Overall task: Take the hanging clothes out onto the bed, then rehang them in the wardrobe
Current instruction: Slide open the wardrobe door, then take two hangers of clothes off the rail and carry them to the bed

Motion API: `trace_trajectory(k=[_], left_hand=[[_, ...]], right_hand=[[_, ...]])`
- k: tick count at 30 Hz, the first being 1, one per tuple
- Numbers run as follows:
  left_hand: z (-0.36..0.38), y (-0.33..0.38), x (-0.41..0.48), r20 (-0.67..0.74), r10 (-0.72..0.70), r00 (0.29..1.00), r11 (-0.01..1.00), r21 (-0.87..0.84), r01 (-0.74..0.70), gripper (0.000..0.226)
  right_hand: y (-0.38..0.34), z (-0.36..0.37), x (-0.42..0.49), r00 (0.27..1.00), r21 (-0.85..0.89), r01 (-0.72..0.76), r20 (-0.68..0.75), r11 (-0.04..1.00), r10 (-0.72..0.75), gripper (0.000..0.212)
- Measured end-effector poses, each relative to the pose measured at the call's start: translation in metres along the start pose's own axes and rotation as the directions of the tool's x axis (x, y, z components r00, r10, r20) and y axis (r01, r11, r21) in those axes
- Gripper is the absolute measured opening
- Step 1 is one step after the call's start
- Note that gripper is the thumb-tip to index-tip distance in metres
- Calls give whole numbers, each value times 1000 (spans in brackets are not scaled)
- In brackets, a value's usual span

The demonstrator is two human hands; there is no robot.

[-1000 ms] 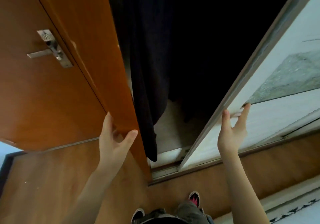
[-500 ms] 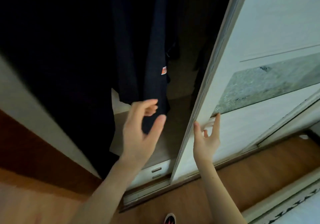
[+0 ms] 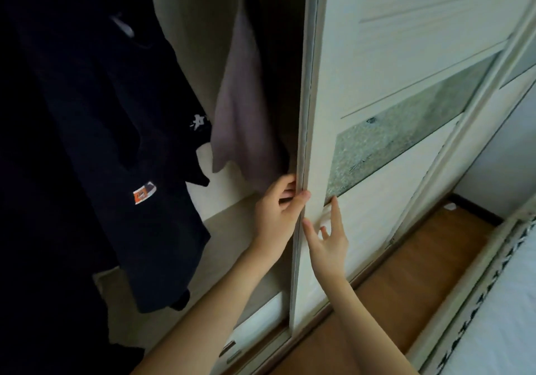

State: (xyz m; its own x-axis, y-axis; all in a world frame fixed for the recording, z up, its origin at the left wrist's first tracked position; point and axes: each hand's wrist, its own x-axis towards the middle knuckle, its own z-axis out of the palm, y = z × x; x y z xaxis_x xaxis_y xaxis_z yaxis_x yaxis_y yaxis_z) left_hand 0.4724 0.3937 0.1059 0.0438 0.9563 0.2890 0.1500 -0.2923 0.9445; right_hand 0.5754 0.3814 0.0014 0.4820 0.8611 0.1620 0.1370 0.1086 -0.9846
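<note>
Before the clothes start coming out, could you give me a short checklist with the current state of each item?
1. Left hand gripping the sliding door edge: ok, fingers curled round it.
2. Right hand flat on the door face: ok.
3. Opening wide enough to reach the dark garment: ok.
4. Grey garment clear of the door edge: not ok, it hangs right beside it.
5. Hangers and rail: cannot tell, out of view.
6. Bed free for clothes: cannot tell, only a corner shows.
</note>
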Motion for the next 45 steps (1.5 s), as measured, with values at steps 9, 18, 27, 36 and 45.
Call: trace_trajectory(k=[9, 18, 27, 36, 45], left_hand=[[73, -1, 44, -71, 26, 997, 996, 86, -19, 22], [61, 1, 45, 71, -8, 997, 993, 118, 0, 27], [-110, 59, -36, 52, 97, 994, 933, 344, -109, 28], [-300, 201, -73, -325, 509, 797, 764, 597, -244, 24], [-449, 280, 43, -592, 428, 682, 641, 732, 233, 35]], right_hand=[[4, -40, 67, 1000, -103, -2, -15, 995, 1, 92], [-14, -42, 50, 998, -84, -50, -31, 995, 48, 68], [-122, 40, -36, 964, 97, 231, 111, 968, -242, 31], [-337, 154, -52, 583, 528, 553, 307, 644, -752, 22], [-486, 291, -5, 722, 131, 445, 533, 886, -442, 38]])
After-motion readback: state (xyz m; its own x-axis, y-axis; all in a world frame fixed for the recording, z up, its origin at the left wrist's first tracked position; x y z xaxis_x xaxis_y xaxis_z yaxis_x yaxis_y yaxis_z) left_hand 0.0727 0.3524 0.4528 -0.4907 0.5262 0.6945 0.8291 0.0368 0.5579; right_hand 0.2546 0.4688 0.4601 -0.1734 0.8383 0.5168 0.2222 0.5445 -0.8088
